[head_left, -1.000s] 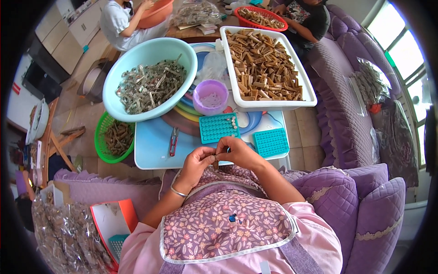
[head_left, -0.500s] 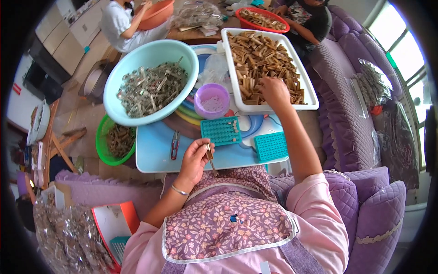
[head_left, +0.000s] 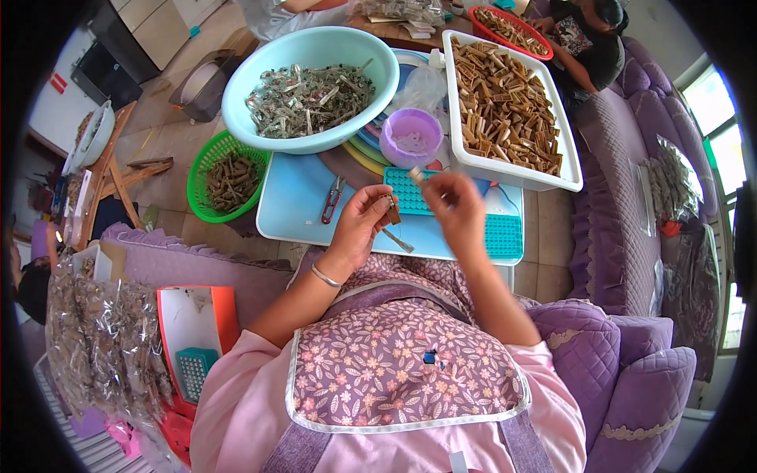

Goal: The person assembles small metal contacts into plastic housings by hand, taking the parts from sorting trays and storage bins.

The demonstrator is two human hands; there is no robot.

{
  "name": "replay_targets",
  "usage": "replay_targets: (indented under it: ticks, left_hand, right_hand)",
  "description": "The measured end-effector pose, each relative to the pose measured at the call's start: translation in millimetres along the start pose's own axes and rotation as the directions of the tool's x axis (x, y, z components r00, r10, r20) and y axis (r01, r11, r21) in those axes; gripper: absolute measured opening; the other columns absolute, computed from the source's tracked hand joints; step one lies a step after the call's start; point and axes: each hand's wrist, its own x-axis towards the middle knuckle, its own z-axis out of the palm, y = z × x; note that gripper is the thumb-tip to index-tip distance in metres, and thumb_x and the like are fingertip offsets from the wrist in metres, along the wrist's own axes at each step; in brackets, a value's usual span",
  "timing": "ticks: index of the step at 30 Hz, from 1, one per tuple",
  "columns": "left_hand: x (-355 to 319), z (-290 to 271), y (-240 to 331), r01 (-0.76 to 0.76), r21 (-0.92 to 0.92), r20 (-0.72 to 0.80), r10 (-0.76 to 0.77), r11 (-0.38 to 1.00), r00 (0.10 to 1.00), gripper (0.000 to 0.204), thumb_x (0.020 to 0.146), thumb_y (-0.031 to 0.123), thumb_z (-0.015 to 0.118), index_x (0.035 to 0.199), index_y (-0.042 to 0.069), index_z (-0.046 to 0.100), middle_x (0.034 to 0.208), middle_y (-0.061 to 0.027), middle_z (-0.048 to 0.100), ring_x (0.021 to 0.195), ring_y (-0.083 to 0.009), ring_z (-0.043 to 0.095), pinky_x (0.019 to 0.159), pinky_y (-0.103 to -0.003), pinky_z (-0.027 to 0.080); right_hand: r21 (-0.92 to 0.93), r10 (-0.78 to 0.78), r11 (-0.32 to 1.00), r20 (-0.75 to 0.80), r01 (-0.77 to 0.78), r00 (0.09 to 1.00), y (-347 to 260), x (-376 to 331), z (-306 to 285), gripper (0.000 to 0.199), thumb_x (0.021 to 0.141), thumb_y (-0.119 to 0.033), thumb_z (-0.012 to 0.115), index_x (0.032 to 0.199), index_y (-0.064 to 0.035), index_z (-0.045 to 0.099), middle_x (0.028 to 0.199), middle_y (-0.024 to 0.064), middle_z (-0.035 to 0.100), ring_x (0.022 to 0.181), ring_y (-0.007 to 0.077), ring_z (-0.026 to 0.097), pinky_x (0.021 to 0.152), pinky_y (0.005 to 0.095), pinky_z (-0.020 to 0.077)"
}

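The left hand [head_left: 368,214] is nearly closed, thumb and fingertips pinching a short brown piece [head_left: 395,214] above the near side of the table. A thin greyish strip [head_left: 398,241] with a frayed end hangs just below it; whether the two are joined cannot be told. The right hand [head_left: 455,211] is blurred, its fingers drawn narrow around a small pale piece [head_left: 416,176], apart from the brown one.

This looks like close fingertip work, so the left pinch is best kept firm but light, since the brown piece appears thin and might crack. Its working end should stay clear of the thumb, and the strip free of the fingers. The right hand would do well to steady itself before the two pieces meet, turning the pale one to face the other squarely.

Beneath and between the hands lies a teal studded tray [head_left: 404,194]; a low approach could knock it. A second teal tray [head_left: 503,238] sits to its right, and red-handled pliers [head_left: 332,203] lie left, within easy reach. Farther out stand the purple bowl [head_left: 414,118] of whitish bits, the white tub [head_left: 512,175] full of brown pieces, the aqua basin [head_left: 240,88] of greyish strips and, beside the blue table [head_left: 296,189], the green basket [head_left: 196,180].
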Motion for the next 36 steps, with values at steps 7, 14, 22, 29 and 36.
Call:
replay_targets:
  ticks: [7,14,22,29,36]
  left_hand:
    - [-10.5,2.7,-5.8,-0.079,-0.034,0.060,0.080,0.996,0.995,0.033,0.089,0.012,0.066,0.119,0.005,0.054,0.105,-0.0042,0.062,0.096,-0.0128,0.060,0.086,-0.029,0.052]
    - [-12.6,2.3,-4.1,-0.161,0.015,0.098,0.158,0.987,0.982,0.038,0.088,0.012,0.068,0.121,0.004,0.054,0.105,-0.0031,0.061,0.097,-0.0117,0.059,0.087,-0.027,0.052]
    - [-14.4,4.0,-0.2,-0.146,-0.006,0.074,0.146,0.989,0.986,0.039,0.086,0.012,0.069,0.121,0.004,0.055,0.105,-0.0028,0.060,0.097,-0.0111,0.059,0.087,-0.027,0.051]
    - [-13.3,1.5,2.9,-0.223,0.181,0.113,0.205,0.958,0.972,0.037,0.084,0.011,0.071,0.118,0.003,0.058,0.097,-0.0006,0.060,0.092,-0.0092,0.058,0.081,-0.024,0.050]
    - [-16.9,14.5,20.7,-0.386,0.468,0.219,0.319,0.795,0.922,0.035,0.083,0.011,0.072,0.115,0.003,0.060,0.096,-0.0030,0.061,0.090,-0.0120,0.061,0.077,-0.027,0.054]
  right_hand:
    - [0.046,-0.073,0.996,0.024,0.072,0.997,-9.2,-41.4,28.1,0.020,0.082,0.002,0.069,0.101,-0.0013,0.063,0.092,0.0044,0.061,0.073,0.0093,0.058,0.065,0.0228,0.0478]
    - [0.001,-0.174,0.985,0.051,0.174,0.983,-11.6,-42.9,27.9,0.021,0.080,0.005,0.067,0.100,-0.0021,0.064,0.090,0.0066,0.061,0.073,0.0126,0.059,0.064,0.0243,0.0483]
    - [0.006,-0.182,0.983,0.034,0.182,0.983,-11.3,-43.6,27.2,0.019,0.081,0.006,0.066,0.099,-0.0014,0.064,0.090,0.0076,0.062,0.077,0.0143,0.060,0.067,0.0251,0.0493]
    - [-0.062,-0.207,0.974,0.131,0.216,0.970,-10.2,-41.2,23.6,0.024,0.080,0.004,0.068,0.103,-0.0031,0.064,0.093,0.0089,0.062,0.079,0.0176,0.061,0.067,0.0277,0.0507]
    - [0.141,0.046,0.988,0.153,-0.068,0.987,3.0,-48.5,20.0,0.028,0.082,0.000,0.069,0.109,-0.0035,0.062,0.096,0.0096,0.063,0.082,0.0197,0.063,0.072,0.0291,0.0525]
